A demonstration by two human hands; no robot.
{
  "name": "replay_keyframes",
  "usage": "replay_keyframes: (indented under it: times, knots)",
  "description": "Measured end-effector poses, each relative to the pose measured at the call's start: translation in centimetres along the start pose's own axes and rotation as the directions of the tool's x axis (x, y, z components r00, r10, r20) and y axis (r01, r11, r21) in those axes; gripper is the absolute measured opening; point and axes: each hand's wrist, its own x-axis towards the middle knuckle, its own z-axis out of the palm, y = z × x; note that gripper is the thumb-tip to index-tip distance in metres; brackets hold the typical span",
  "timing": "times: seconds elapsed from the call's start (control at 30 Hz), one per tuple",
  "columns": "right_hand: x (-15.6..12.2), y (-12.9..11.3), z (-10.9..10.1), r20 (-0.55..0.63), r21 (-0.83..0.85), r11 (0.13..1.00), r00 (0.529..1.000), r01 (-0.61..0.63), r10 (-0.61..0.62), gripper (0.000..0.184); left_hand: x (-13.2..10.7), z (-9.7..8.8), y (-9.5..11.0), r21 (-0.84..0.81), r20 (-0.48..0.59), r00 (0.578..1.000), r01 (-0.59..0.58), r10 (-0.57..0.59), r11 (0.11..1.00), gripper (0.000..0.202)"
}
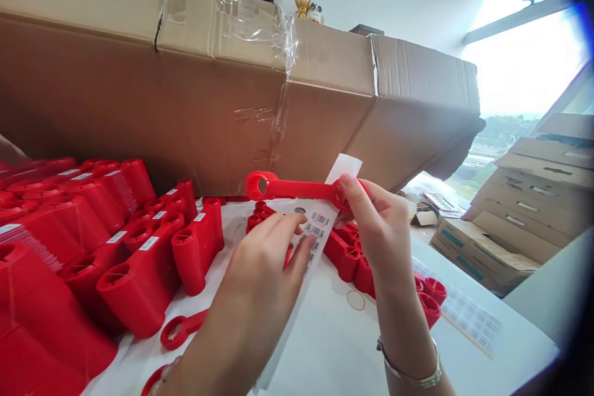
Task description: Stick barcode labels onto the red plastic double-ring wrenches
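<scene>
My right hand (378, 216) is closed around one end of a small stack of red plastic pieces (301, 189), flat bars with a ring at the end. The same hand also holds a white strip of barcode labels (320, 223), which hangs down behind the pieces. Over the strip's left edge is my left hand (266, 260), its fingers bent and its thumb apart from the index finger, close to the printed labels. No label shows clearly between those fingertips. A single red ring-ended piece (176, 331) lies on the table beside my left forearm.
Bundled red stacks (143, 278), several with white labels, crowd the left side. More red bundles (355, 260) lie behind my right hand, near a rubber band (356, 300). A label sheet (471, 312) rests at right. A large cardboard box (208, 111) spans the back; cartons (487, 247) stand right.
</scene>
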Motion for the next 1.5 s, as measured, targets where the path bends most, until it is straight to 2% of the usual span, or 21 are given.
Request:
replay_keyframes:
  times: [0.1, 0.2, 0.37, 0.5, 0.67, 0.77, 0.83, 0.93, 1.03, 1.13, 1.23, 1.5]
  knots:
    - [-0.4, -0.3, 0.1, -0.004, -0.010, 0.999, 0.999, 0.031, -0.032, 0.049, 0.2, 0.6, 0.0, -0.009, -0.067, 0.996, -0.055, 0.054, 0.998, 0.011]
    - [-0.5, -0.4, 0.2, 0.009, -0.031, 0.998, 0.998, 0.057, -0.057, 0.048, 0.5, 0.7, 0.0, -0.013, -0.120, 0.992, -0.046, 0.044, 0.999, 0.013]
    - [-0.5, -0.4, 0.2, 0.040, -0.079, 0.994, 0.996, 0.082, -0.079, 0.046, 0.6, 0.5, 0.1, -0.011, -0.136, 0.989, -0.054, 0.052, 0.998, 0.009]
    - [-0.4, -0.2, 0.4, 0.055, -0.122, 0.987, 0.993, 0.107, -0.101, 0.050, 0.4, 0.8, -0.1, 0.088, -0.178, 0.980, -0.070, 0.085, 0.994, 0.007]
    - [0.0, 0.8, 1.0, 0.071, -0.249, 0.959, 0.990, 0.139, -0.126, 0.052, 0.2, 1.8, -0.6, 0.291, -0.136, 0.962, -0.188, 0.236, 0.938, 0.010]
    - [0.4, 1.3, 0.9, 0.093, -0.271, 0.954, 0.990, 0.131, -0.110, 0.054, 0.1, 2.0, -0.2, 0.250, -0.121, 0.960, -0.216, 0.252, 0.944, 0.011]
    - [0.7, 1.4, 0.7, 0.103, -0.252, 0.961, 0.991, 0.109, -0.086, 0.053, 0.0, 1.5, 0.4, 0.120, -0.134, 0.970, -0.189, 0.205, 0.975, 0.006]
    - [1.0, 1.4, 0.3, 0.103, -0.203, 0.976, 0.993, 0.076, -0.056, 0.053, 0.0, 0.2, 1.1, -0.217, -0.108, 0.994, -0.002, -0.022, 0.976, 0.006]
    - [0.9, 1.3, 0.2, 0.108, -0.135, 0.990, 0.994, 0.048, -0.033, 0.052, 0.4, -1.1, 1.2, -0.512, -0.042, 0.967, 0.195, -0.251, 0.836, 0.017]
    - [0.6, 1.0, 0.3, 0.132, -0.031, 1.000, 0.991, 0.001, 0.003, 0.048, 1.1, -1.8, 0.7, -0.606, -0.068, 0.916, 0.277, -0.395, 0.746, 0.020]
    - [0.1, 0.5, 0.4, 0.140, 0.049, 0.998, 0.990, -0.032, 0.025, 0.047, 1.4, -2.0, 0.4, -0.639, -0.100, 0.889, 0.286, -0.446, 0.714, 0.018]
    - [-1.1, -1.0, 0.5, 0.114, 0.056, 0.998, 0.993, 0.005, -0.011, 0.051, 0.9, -2.1, 0.0, -0.644, -0.125, 0.918, 0.213, -0.375, 0.735, 0.020]
